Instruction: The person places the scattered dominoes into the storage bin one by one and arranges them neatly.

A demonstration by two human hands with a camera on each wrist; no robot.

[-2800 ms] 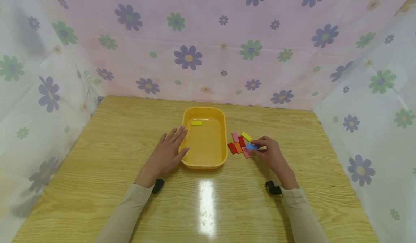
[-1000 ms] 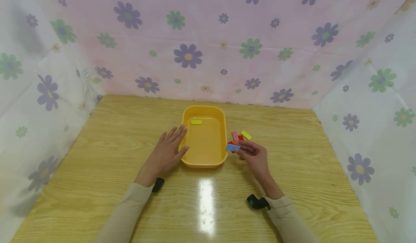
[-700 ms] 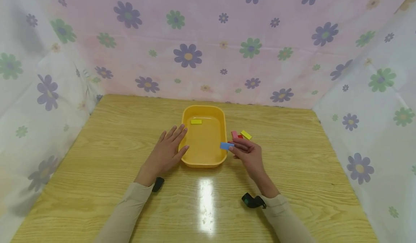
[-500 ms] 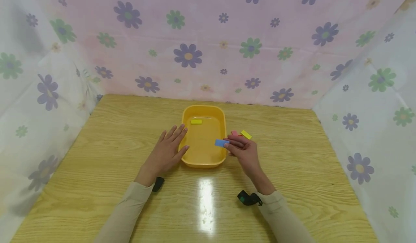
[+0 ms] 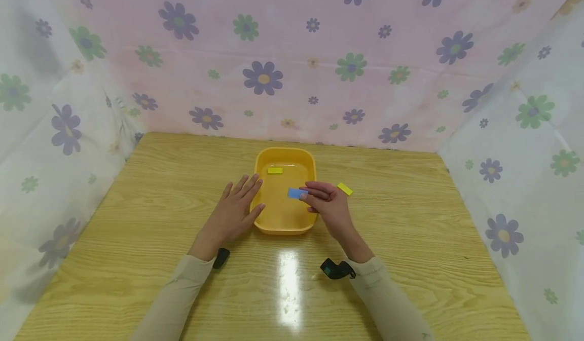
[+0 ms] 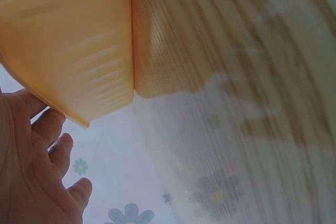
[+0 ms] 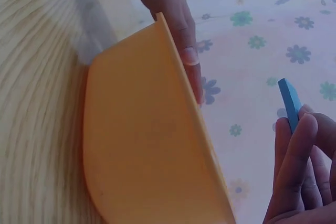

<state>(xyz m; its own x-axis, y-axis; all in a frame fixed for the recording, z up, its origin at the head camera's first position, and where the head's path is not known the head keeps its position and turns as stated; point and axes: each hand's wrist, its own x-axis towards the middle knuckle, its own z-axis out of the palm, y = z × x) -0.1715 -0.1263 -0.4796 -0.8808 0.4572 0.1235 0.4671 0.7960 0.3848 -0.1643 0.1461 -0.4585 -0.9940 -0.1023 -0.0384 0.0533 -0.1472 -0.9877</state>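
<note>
My right hand (image 5: 332,206) pinches a flat blue block (image 5: 296,193) between thumb and fingers, over the right part of a yellow-orange plastic tub (image 5: 285,231). In the right wrist view the blue block (image 7: 289,100) stands up from the fingertips, above the level of the tub's rim (image 7: 195,114). Fingers straight and spread, my left hand (image 5: 231,218) rests on the tub's left rim. The left wrist view has its fingertips against the rim (image 6: 63,113) from outside. One yellow block (image 5: 275,171) lies inside the tub near its far end.
Right of the tub, another yellow block (image 5: 344,188) lies on the wooden table (image 5: 392,229); my right hand hides the other coloured blocks there. A flower-patterned cloth (image 5: 292,57) hangs behind the table and along both sides.
My right hand picked the blue block off the pile on the right and carried it left, over the tub's rim to above its inside. The left hand has stayed put.
</note>
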